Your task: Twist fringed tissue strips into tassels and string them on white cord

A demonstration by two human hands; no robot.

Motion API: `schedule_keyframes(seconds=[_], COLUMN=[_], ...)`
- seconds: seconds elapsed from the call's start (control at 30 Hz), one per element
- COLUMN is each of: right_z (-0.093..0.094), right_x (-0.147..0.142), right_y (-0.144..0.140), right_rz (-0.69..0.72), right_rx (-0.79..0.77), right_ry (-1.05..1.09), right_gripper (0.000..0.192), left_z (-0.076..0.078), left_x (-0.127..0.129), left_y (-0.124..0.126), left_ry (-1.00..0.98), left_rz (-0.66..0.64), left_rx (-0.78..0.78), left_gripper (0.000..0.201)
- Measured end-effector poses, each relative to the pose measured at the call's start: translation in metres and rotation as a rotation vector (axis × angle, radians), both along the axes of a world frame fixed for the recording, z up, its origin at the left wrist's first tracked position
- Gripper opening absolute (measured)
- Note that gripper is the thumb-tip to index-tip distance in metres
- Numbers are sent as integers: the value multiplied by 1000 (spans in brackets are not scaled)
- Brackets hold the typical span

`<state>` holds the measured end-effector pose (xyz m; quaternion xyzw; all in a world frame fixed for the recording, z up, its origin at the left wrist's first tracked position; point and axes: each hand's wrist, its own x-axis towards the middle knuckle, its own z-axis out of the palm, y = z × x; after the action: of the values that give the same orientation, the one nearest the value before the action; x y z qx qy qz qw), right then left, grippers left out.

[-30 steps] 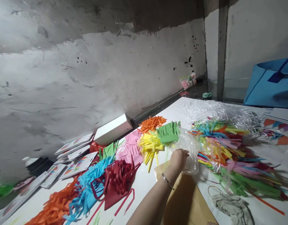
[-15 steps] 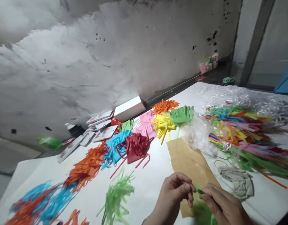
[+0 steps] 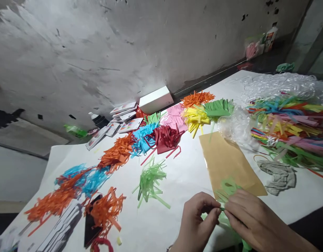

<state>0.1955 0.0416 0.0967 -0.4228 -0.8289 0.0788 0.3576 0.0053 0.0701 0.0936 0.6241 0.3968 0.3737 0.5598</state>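
Green fringed paper (image 3: pixel 229 189), one piece: held between both hands at the near side of the table, partly over a flat brown paper sheet (image 3: pixel 229 162). A narrow part of it was pinched between thumb and forefinger by the left hand (image 3: pixel 199 222); just beside, the same piece was gripped in the bent fingers of the right hand (image 3: pixel 252 218). Loose strips were spread above and below the right hand.

Light green fringed bundle (image 3: pixel 151 178), one: laid to the left of the hands, apart from them.

Fringed paper, a row: dark red (image 3: pixel 166 138), blue (image 3: pixel 144 138), orange (image 3: pixel 118 154), pink (image 3: pixel 174 119) and yellow (image 3: pixel 196 119), closely set.

Clear plastic bag (image 3: pixel 236 124), one: crumpled, placed by the far end of the brown sheet.

Multicoloured strips (image 3: pixel 289 122), a heap: massed to the right of the bag.

Grey cloth (image 3: pixel 278 175), one: bunched beside the brown sheet.

White box (image 3: pixel 156 99), one: set near the wall, with printed packets (image 3: pixel 131 125) stacked near it.

White table covering (image 3: pixel 187 175): spread beneath the papers.
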Motion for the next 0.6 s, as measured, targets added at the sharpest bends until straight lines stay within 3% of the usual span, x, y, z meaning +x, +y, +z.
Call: schedule_keyframes(seconds=[0.13,0.27,0.43,0.6], right_z=[4,0,0,-1], right_x=[-2,-6,-9,-22], right_y=[-3,-2,1,1], right_rz=[91,118,74,160], right_rx=[-209,-321,-210,-51], right_ry=[30,113,151,36], right_gripper=[28,25,18,21], left_z=[7,9,7,-4], left_x=[-6,-13,-17,-26], left_y=[-5,-6,-3,0], left_ry=[16,9,-30,-120], left_rz=[-38,28,91,51], left_rx=[-17,-163,-284,-430], left_gripper=[8,10,17,37])
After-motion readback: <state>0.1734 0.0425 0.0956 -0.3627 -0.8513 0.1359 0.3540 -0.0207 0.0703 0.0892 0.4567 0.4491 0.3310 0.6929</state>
